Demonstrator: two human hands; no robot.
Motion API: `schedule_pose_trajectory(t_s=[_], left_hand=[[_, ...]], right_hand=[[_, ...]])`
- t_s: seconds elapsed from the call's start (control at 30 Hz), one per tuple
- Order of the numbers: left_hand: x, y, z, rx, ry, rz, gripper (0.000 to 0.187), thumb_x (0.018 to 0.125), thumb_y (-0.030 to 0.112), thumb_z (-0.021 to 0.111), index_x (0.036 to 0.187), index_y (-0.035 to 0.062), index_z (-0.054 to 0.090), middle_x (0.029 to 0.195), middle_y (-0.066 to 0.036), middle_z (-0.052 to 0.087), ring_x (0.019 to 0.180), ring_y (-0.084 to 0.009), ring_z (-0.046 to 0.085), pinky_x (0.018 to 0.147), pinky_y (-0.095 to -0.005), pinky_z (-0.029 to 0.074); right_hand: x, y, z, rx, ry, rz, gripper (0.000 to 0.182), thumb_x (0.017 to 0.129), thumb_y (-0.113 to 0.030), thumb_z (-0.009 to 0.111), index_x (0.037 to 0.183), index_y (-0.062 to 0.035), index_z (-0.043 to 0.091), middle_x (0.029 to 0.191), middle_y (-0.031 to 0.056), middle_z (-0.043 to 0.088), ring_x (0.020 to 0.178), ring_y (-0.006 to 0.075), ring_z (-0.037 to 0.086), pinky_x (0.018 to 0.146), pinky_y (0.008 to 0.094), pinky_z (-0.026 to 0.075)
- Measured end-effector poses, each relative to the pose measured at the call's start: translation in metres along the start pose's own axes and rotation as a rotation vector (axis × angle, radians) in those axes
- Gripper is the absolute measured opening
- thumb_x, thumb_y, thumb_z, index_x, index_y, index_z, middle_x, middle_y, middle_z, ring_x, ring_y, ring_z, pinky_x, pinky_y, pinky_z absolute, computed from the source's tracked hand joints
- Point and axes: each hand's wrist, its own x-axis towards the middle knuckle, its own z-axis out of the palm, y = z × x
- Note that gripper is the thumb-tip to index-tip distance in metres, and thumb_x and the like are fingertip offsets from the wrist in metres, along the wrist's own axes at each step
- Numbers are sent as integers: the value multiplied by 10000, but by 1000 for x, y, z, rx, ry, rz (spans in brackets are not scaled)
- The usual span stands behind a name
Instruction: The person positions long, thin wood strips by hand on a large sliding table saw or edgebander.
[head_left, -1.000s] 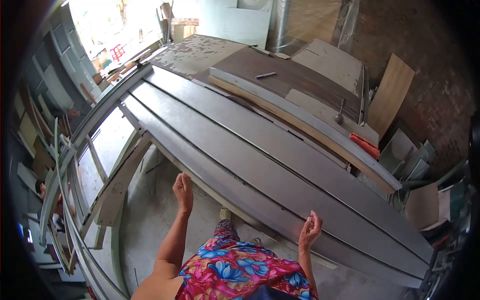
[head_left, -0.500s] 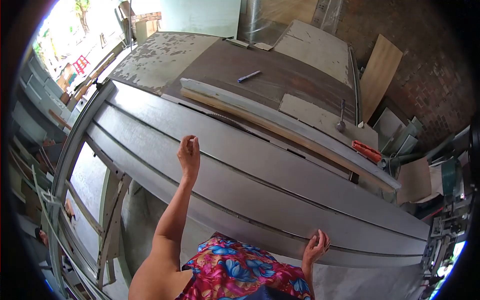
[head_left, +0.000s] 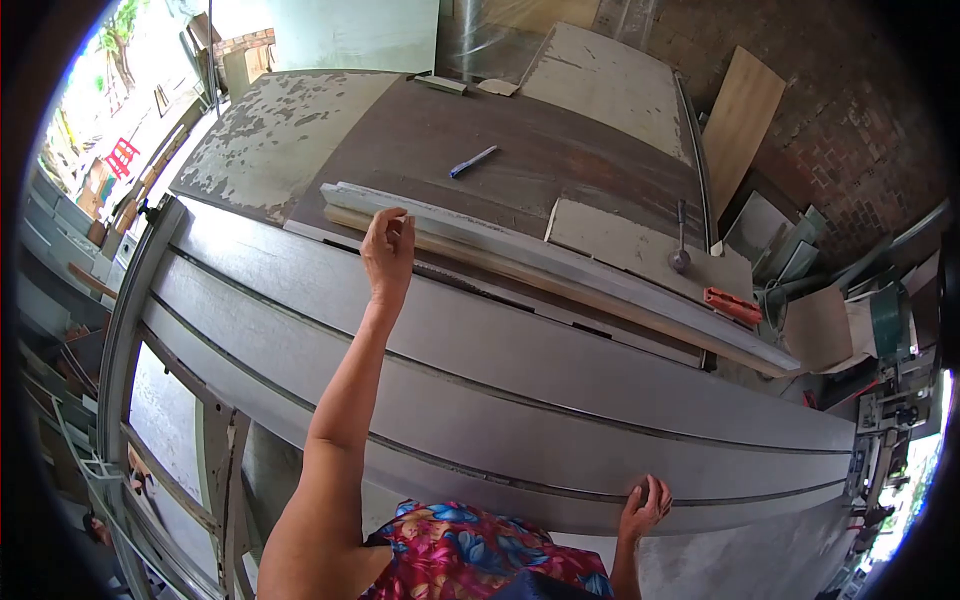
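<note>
My left hand [head_left: 388, 255] is raised at the near side of a long pale straight bar [head_left: 540, 250], its bent fingertips overlapping a light wooden strip [head_left: 480, 259] below the bar. Its fingers curl loosely, and nothing shows between them. My right hand [head_left: 648, 503] rests by the near edge of a grey metal table [head_left: 560, 360] with long grooves, fingers loosely bent and holding nothing visible. Behind the bar, a blue-and-white pen [head_left: 474, 162] lies on the brown surface [head_left: 410, 140].
A pale board piece [head_left: 610, 238], a tool with a round head [head_left: 680, 258] and an orange-red block [head_left: 732, 304] lie behind the bar at right. A metal frame [head_left: 215, 430] stands at left. One wooden panel [head_left: 740, 125] leans by the brick wall.
My left hand has moved forward, from over the grooved table to the wooden strip and bar. My right hand stays near the table's front edge. The view has shifted slightly.
</note>
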Motion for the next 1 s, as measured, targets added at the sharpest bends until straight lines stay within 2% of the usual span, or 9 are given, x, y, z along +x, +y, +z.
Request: schedule_pose_trajectory(t_s=[0.27, 0.43, 0.63, 0.67, 0.8, 0.87, 1.0], left_hand=[[2, -12, 6, 23, -3, 13, 99, 835, 57, 618, 930, 39, 598, 704, -22, 565, 572, -68, 476, 538, -211, 414], [-13, -28, -11, 56, 25, -23, 70, 842, 65, 620, 909, 53, 604, 729, -14, 580, 589, -64, 496, 535, -213, 418], [-29, -43, -25, 95, 24, 31, 80, 855, 87, 625, 932, 66, 625, 757, 9, 592, 640, -44, 509, 552, -187, 406], [-31, -39, -27, 54, -7, -38, 89, 860, 90, 623, 945, 65, 627, 778, 11, 600, 662, -42, 516, 565, -183, 420], [-42, -25, -22, 72, -43, 0, 88, 876, 75, 598, 959, 65, 626, 810, 12, 603, 682, -47, 497, 595, -192, 429], [-51, -23, -19, 148, -81, 55, 62, 858, 66, 610, 918, 53, 613, 773, 0, 592, 625, -59, 484, 540, -213, 404], [-79, -20, -14, 163, -162, -21, 68, 874, 73, 593, 937, 60, 615, 795, 10, 588, 666, -53, 478, 614, -193, 421]], right_hand=[[3, -7, -2, 20, -28, 55, 319, 847, -331, 549, 1070, -113, 620, 1109, 108, 532, 1036, 309, 494, 887, 462, 362], [3, -8, -4, 34, -36, 48, 322, 847, -328, 550, 1079, -115, 616, 1121, 104, 528, 1038, 307, 495, 885, 463, 362], [-2, -2, 1, 37, -25, 37, 326, 832, -318, 572, 1089, -121, 613, 1131, 96, 523, 1049, 304, 488, 896, 455, 361], [-2, -2, 2, 40, -14, 33, 329, 825, -315, 579, 1091, -125, 612, 1132, 93, 521, 1051, 303, 486, 898, 454, 361], [0, 0, -3, 74, -9, 39, 340, 799, -300, 605, 1101, -144, 610, 1135, 81, 510, 1056, 297, 479, 904, 453, 359], [0, -1, -5, 62, -22, 63, 337, 786, -288, 617, 1097, -159, 611, 1127, 68, 501, 1039, 288, 480, 905, 447, 358], [3, -7, -9, 64, -29, 80, 345, 771, -273, 637, 1097, -163, 606, 1120, 61, 499, 1025, 281, 480, 908, 444, 356]])
